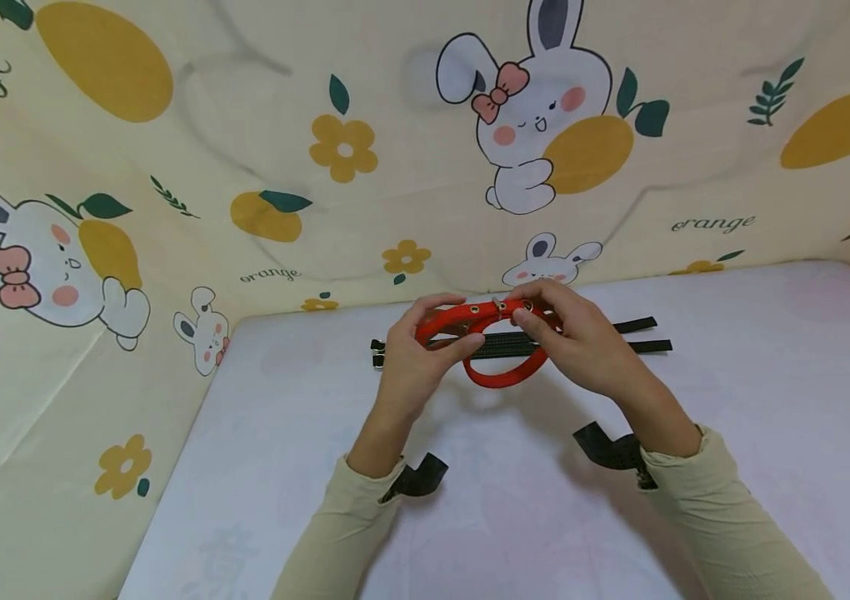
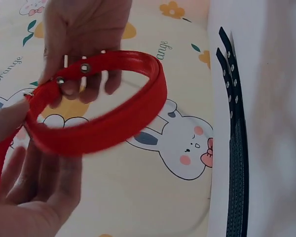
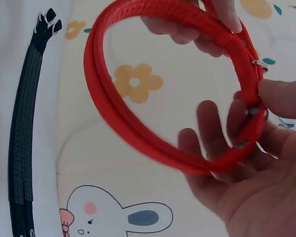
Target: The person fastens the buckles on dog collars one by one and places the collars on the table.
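2 beige sleeves (image 1: 728, 517) | 2 black bands (image 1: 426, 476) at the cuffs | 2 hands: left hand (image 1: 419, 357) and right hand (image 1: 581, 343) both grip 1 red collar (image 2: 155, 106), raised above the white table (image 1: 282, 467) | collar: bright red, looped, metal-ringed holes, silver buckle (image 3: 260, 64) | 2 black straps (image 2: 238, 182) side by side on the table

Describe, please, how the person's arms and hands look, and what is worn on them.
The left hand and the right hand wear no gloves. Long beige sleeves, slightly wrinkled, end near the wrists. A flat, bent black strap sticks out at each sleeve's end.
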Motion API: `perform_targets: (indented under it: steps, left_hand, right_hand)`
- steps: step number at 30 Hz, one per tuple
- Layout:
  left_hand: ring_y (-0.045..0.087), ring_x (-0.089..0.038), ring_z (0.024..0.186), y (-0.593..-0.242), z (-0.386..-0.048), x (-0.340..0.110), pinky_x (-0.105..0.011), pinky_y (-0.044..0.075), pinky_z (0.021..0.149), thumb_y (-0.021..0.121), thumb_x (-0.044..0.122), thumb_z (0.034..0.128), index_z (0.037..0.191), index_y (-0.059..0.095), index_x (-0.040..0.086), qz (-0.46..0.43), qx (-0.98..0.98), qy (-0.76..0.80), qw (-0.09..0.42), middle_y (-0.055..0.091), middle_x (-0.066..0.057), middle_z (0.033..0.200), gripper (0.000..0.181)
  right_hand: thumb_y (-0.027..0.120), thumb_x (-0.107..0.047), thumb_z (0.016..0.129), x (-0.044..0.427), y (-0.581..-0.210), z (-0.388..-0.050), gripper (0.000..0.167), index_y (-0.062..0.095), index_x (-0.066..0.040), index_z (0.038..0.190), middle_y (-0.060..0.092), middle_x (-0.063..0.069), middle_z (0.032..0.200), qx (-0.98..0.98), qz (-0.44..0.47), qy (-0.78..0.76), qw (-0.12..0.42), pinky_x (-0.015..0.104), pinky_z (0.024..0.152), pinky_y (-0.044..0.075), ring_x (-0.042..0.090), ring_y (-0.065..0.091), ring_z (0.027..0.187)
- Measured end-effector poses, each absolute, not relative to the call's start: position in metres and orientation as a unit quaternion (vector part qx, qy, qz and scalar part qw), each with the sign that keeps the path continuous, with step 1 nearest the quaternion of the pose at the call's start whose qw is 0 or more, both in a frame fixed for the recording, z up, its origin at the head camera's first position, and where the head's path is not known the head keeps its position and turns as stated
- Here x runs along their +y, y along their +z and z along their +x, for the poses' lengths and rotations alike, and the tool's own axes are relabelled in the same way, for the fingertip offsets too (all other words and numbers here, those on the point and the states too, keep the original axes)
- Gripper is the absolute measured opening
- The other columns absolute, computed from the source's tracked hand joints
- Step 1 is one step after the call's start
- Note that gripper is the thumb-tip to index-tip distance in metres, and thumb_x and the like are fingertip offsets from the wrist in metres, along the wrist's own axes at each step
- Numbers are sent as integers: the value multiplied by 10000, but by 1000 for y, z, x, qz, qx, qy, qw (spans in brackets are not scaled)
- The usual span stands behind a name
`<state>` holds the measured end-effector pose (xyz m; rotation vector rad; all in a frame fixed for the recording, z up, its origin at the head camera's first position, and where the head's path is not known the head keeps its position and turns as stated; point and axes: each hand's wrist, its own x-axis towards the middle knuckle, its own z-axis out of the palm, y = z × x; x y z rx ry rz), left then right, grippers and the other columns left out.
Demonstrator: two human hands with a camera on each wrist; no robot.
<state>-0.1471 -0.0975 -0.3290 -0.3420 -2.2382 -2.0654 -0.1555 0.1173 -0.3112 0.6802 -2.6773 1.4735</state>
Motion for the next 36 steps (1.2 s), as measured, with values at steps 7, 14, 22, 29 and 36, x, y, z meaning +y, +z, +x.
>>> perform_targets:
  steps: [7, 14, 22, 29, 36]
  left_hand:
    - [637, -195, 1021, -324, -144, -98, -293, 586, 857, 750, 50, 871, 1280, 546, 91, -93, -702, -704, 58, 703, -180, 1168, 459]
    - [643, -182, 1031, -329, -144, -95, -267, 589, 856, 760, 91, 869, 1160, 705, 31, -145, -737, -651, 107, 696, -121, 1154, 302]
    - [654, -185, 1007, -336, -139, -93, -232, 580, 828, 742, 70, 876, 1106, 754, 29, -176, -742, -623, 176, 707, -113, 1095, 235]
    - [653, -229, 967, -336, -140, -90, -219, 582, 786, 729, 62, 880, 1074, 764, 13, -185, -741, -612, 204, 688, -136, 1076, 203]
    - [643, -224, 968, -336, -143, -90, -178, 558, 769, 713, 27, 887, 1059, 762, -9, -199, -728, -616, 229, 672, -150, 1056, 183]
  right_hand:
    - [594, -309, 1006, 114, -314, -158, 232, 651, -163, 1176, 648, 22, 1178, -854, 225, 469, -15, 425, 915, 555, 205, 649, 1078]
    - [606, -318, 997, 110, -314, -157, 257, 680, -129, 1155, 657, 69, 1083, -845, 193, 499, 4, 450, 902, 581, 240, 680, 887]
    - [622, -347, 981, 108, -316, -153, 257, 676, -185, 1173, 701, 46, 1058, -844, 169, 509, -1, 329, 821, 590, 231, 715, 924]
    - [630, -337, 979, 108, -315, -154, 256, 679, -169, 1165, 690, 47, 1055, -851, 166, 497, 9, 298, 807, 585, 173, 702, 866]
    - [617, -348, 987, 109, -313, -155, 273, 639, -179, 1200, 666, 53, 998, -848, 187, 496, 6, 281, 790, 563, 228, 652, 850]
